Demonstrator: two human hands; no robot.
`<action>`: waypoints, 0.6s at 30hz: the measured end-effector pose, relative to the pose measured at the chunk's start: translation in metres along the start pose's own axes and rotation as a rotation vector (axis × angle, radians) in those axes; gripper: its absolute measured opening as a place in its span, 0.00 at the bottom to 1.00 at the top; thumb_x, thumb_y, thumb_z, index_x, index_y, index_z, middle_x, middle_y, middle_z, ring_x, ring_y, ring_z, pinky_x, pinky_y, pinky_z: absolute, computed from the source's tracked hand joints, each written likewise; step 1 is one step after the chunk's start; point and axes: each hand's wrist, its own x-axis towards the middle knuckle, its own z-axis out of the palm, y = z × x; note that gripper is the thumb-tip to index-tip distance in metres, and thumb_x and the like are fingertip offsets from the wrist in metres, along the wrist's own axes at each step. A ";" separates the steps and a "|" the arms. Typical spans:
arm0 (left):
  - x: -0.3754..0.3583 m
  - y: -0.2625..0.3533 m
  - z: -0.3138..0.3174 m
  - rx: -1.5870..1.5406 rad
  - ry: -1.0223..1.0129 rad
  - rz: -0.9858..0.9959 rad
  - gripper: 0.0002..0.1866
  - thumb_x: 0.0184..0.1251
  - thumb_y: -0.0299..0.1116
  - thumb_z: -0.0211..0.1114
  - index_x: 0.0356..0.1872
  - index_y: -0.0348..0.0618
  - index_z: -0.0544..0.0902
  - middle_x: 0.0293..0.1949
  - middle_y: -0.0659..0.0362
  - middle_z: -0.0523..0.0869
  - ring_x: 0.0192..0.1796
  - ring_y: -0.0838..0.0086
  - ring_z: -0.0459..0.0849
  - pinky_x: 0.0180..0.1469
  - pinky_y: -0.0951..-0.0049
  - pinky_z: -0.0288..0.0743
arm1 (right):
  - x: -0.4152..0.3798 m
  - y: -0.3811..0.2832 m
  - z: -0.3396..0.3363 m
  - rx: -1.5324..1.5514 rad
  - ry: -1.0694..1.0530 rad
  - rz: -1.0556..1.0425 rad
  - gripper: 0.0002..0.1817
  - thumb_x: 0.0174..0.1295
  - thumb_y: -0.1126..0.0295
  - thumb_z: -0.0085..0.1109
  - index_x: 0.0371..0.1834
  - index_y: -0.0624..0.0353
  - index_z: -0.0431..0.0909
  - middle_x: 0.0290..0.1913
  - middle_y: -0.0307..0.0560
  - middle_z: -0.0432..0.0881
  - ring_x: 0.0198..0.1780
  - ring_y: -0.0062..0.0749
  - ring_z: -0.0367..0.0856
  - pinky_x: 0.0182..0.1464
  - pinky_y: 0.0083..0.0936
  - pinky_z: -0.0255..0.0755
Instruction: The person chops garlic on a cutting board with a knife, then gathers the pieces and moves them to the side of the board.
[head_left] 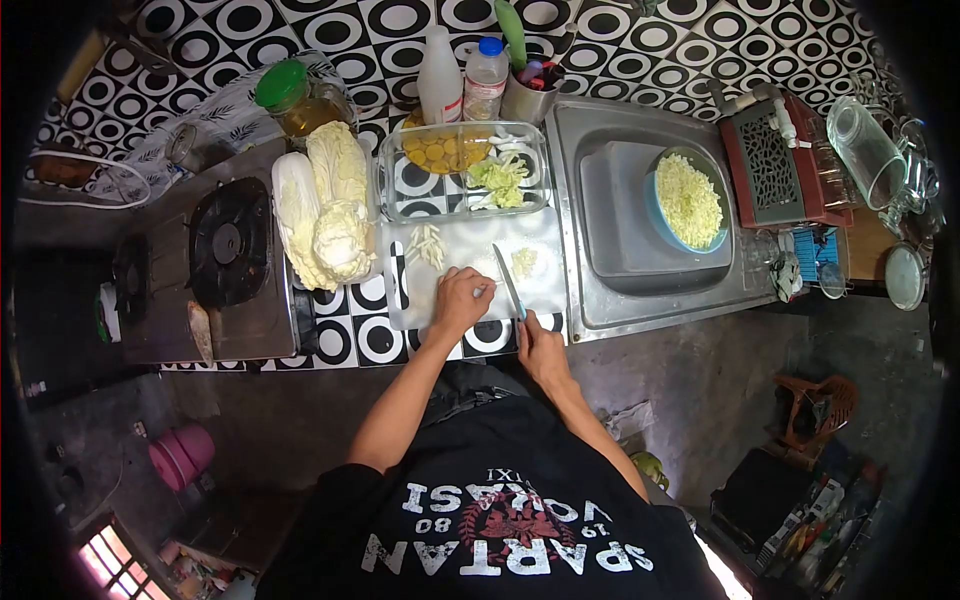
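Note:
A knife (509, 276) with a light blue handle is in my right hand (541, 349), its blade pointing away from me over the white cutting board (410, 310). My left hand (463, 300) rests on the board left of the blade, fingers curled together; what they pinch is too small to name. Beyond my left hand lie pale strips (427, 246). Finely chopped pale pieces (524, 263) sit right of the blade. Behind the board stands a glass dish (400, 212) with orange slices (440, 152) and leafy pieces (500, 178).
Cabbages and cauliflower (335, 215) stand left of the board, beside a stove (235, 245). On the right, a blue bowl (657, 205) of chopped pale vegetable stands in the sink (610, 290). Bottles (485, 85) and a utensil cup (526, 103) are behind the dish.

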 end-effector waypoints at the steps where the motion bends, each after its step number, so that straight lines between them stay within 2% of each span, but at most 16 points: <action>1: 0.001 0.000 0.000 -0.009 0.001 -0.019 0.03 0.49 0.34 0.67 0.24 0.49 0.87 0.29 0.62 0.83 0.37 0.63 0.76 0.44 0.64 0.68 | -0.001 0.002 0.003 0.008 0.012 -0.005 0.09 0.64 0.72 0.49 0.46 0.62 0.73 0.21 0.65 0.75 0.27 0.60 0.78 0.25 0.42 0.68; 3: 0.001 0.000 0.001 -0.007 0.000 -0.015 0.03 0.49 0.34 0.67 0.24 0.49 0.87 0.29 0.63 0.83 0.37 0.63 0.76 0.43 0.64 0.68 | -0.003 0.007 0.012 0.018 0.023 -0.010 0.09 0.64 0.73 0.49 0.45 0.63 0.73 0.22 0.66 0.75 0.27 0.60 0.78 0.25 0.42 0.67; 5: 0.001 -0.002 0.001 -0.006 0.001 -0.010 0.03 0.49 0.34 0.67 0.24 0.49 0.87 0.28 0.63 0.83 0.36 0.64 0.76 0.42 0.63 0.67 | -0.003 0.014 0.020 0.012 0.053 -0.039 0.12 0.64 0.71 0.50 0.48 0.65 0.72 0.22 0.64 0.77 0.27 0.59 0.78 0.28 0.47 0.70; 7: 0.001 -0.002 0.002 -0.007 0.044 0.044 0.02 0.50 0.34 0.68 0.24 0.50 0.87 0.25 0.64 0.82 0.33 0.65 0.76 0.38 0.64 0.66 | 0.001 0.017 0.023 -0.019 0.052 -0.063 0.13 0.63 0.72 0.50 0.49 0.65 0.72 0.23 0.63 0.77 0.27 0.58 0.78 0.29 0.47 0.70; 11: 0.000 -0.002 0.002 0.004 -0.002 0.004 0.03 0.49 0.34 0.68 0.24 0.49 0.87 0.28 0.64 0.84 0.36 0.64 0.77 0.40 0.63 0.66 | 0.019 0.019 0.029 -0.087 0.062 -0.128 0.14 0.62 0.73 0.50 0.50 0.67 0.71 0.24 0.63 0.78 0.27 0.57 0.79 0.29 0.47 0.71; 18: 0.001 -0.001 0.001 -0.031 0.005 0.010 0.03 0.49 0.34 0.68 0.24 0.50 0.86 0.28 0.64 0.83 0.36 0.64 0.76 0.40 0.63 0.66 | 0.019 -0.004 0.005 -0.091 -0.032 -0.068 0.10 0.61 0.74 0.51 0.43 0.69 0.71 0.20 0.65 0.76 0.25 0.58 0.79 0.28 0.47 0.72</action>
